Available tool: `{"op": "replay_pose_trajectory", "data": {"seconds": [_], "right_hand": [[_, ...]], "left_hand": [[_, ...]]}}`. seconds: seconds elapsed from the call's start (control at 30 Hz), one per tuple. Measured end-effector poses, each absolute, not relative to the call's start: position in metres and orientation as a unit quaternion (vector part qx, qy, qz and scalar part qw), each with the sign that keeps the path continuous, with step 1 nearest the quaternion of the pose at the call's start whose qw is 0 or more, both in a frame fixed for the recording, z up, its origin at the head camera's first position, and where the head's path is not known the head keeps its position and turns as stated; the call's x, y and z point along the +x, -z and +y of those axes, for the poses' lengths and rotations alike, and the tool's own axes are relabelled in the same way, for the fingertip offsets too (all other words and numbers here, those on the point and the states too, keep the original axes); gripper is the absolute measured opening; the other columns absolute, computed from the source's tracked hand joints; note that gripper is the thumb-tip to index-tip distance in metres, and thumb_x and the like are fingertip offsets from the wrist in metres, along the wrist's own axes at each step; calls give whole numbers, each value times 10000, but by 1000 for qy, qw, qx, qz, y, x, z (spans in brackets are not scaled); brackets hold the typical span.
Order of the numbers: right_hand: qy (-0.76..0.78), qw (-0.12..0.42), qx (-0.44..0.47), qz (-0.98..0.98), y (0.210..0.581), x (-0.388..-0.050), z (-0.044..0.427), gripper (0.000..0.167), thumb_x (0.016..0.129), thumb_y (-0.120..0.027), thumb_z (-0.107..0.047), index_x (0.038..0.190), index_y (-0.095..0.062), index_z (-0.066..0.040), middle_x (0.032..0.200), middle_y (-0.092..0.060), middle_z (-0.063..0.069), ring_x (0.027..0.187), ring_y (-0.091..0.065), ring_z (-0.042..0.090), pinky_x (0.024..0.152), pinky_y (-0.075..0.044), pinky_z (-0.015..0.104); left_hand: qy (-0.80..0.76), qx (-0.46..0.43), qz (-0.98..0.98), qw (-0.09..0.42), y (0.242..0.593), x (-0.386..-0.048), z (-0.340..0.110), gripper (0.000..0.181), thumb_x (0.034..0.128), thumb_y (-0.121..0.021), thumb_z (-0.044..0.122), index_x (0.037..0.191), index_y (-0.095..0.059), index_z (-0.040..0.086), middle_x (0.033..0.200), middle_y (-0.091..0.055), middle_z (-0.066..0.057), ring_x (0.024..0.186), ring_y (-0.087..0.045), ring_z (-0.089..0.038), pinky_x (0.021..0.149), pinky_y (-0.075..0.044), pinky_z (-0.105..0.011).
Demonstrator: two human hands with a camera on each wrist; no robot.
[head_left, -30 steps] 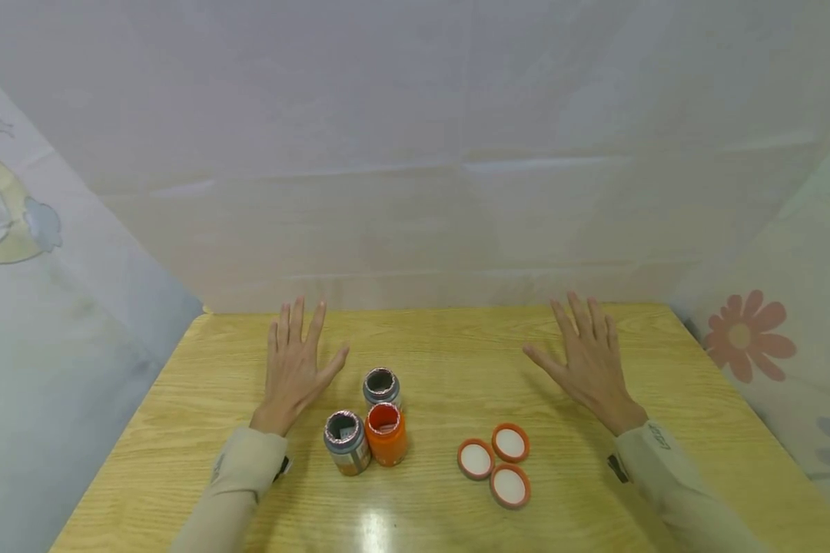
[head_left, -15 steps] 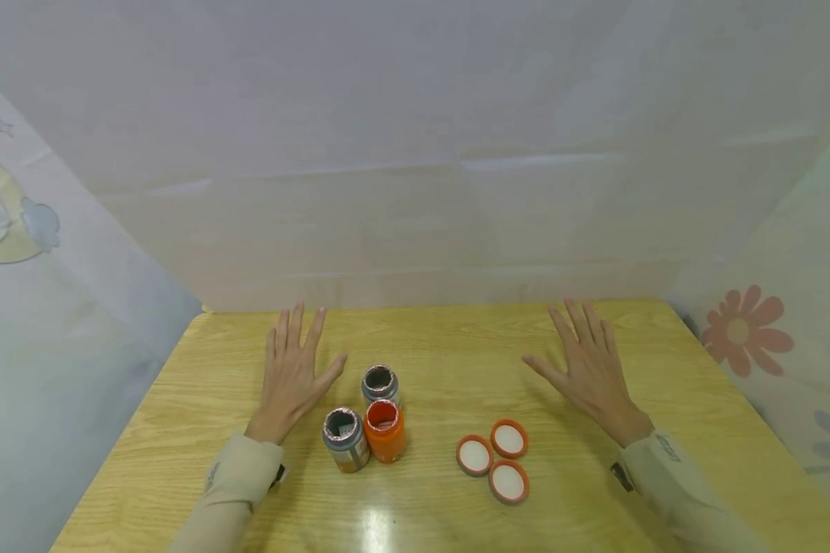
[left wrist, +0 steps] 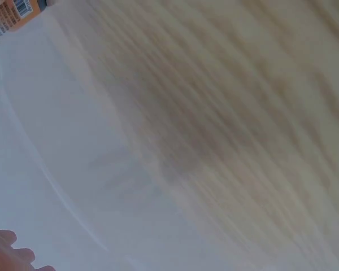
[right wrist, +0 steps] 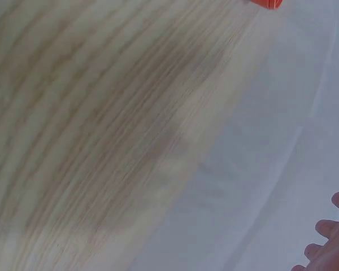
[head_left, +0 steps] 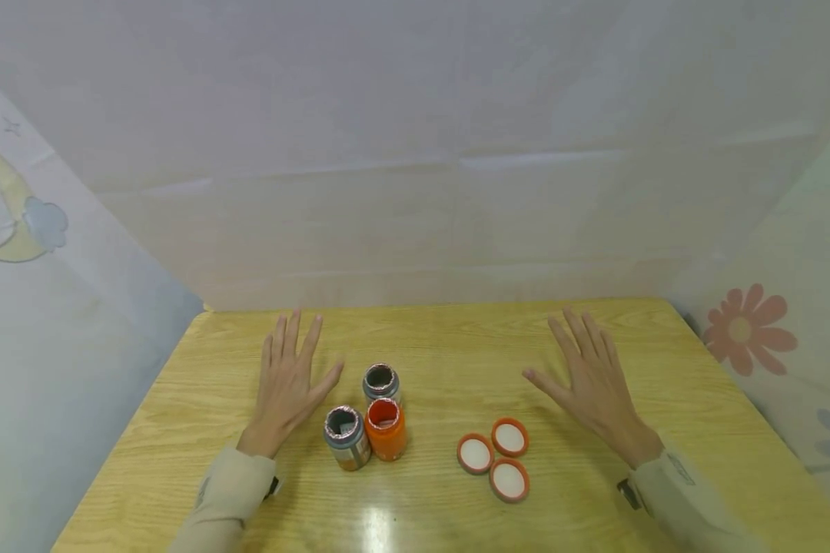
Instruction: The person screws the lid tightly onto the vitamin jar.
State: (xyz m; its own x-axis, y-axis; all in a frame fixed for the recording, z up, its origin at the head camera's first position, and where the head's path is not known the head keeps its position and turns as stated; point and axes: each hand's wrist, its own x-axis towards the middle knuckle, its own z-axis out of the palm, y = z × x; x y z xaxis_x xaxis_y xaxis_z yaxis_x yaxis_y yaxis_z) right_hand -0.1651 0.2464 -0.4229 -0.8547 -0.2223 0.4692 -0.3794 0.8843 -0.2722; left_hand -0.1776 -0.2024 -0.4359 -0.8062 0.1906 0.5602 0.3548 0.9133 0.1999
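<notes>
In the head view, my left hand [head_left: 287, 388] is held above the table with fingers straight and spread, left of three uncapped jars. One grey jar [head_left: 348, 445] is nearest that hand, an orange jar [head_left: 387, 438] stands beside it, and another grey jar [head_left: 381, 384] is behind them. My right hand [head_left: 591, 384], also spread and holding nothing, hovers right of three round lids. The left lid [head_left: 475, 454], back lid [head_left: 509, 438] and front lid [head_left: 509, 481] lie with white insides up and orange rims. Fingertips show at the lower corners of both wrist views.
The wooden table [head_left: 449, 353] ends at a pale sheet [head_left: 415, 230] hanging behind it. Printed sheets stand at both sides, with a moon [head_left: 14, 223] on the left and a red flower [head_left: 740, 330] on the right.
Both hands have drawn slightly back toward the person, fingers still spread. The jars and lids have stayed in place; the head view has shifted a little.
</notes>
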Motion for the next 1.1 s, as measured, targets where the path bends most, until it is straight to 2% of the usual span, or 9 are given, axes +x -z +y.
{"op": "replay_pose_trajectory", "data": {"seconds": [0.17, 0.4, 0.7, 1.1], "right_hand": [[-190, 211, 166, -945, 423, -156, 244, 884, 848, -708, -502, 1532, -337, -84, 1591, -283, 233, 1492, -176, 452, 1192, -126, 655], [-197, 203, 175, -943, 424, -146, 240, 897, 836, -732, -478, 1548, -321, -118, 1574, -324, 214, 1457, -242, 465, 1172, -176, 666], [-206, 190, 180, -943, 424, -134, 234, 888, 823, -750, -489, 1526, -364, -108, 1575, -347, 165, 1455, -266, 450, 1145, -239, 659], [-221, 155, 194, -943, 423, -118, 230, 863, 817, -768, -476, 1510, -396, -123, 1550, -385, 149, 1409, -336, 448, 1058, -335, 671]], "left_hand": [[157, -142, -941, 264, 436, -171, -205, 792, 874, -585, 492, 1540, -335, 146, 1612, -233, -222, 1477, -198, -463, 1152, -198, -684], [165, -139, -945, 248, 437, -162, -206, 791, 877, -602, 481, 1541, -332, 146, 1625, -213, -202, 1473, -203, -466, 1157, -179, -691], [155, -149, -941, 261, 439, -157, -207, 765, 900, -572, 497, 1532, -345, 132, 1583, -299, -222, 1439, -267, -487, 1124, -245, -697], [168, -139, -954, 204, 434, -148, -212, 727, 924, -599, 451, 1523, -363, 114, 1571, -329, -220, 1434, -296, -460, 1147, -231, -663]]}}
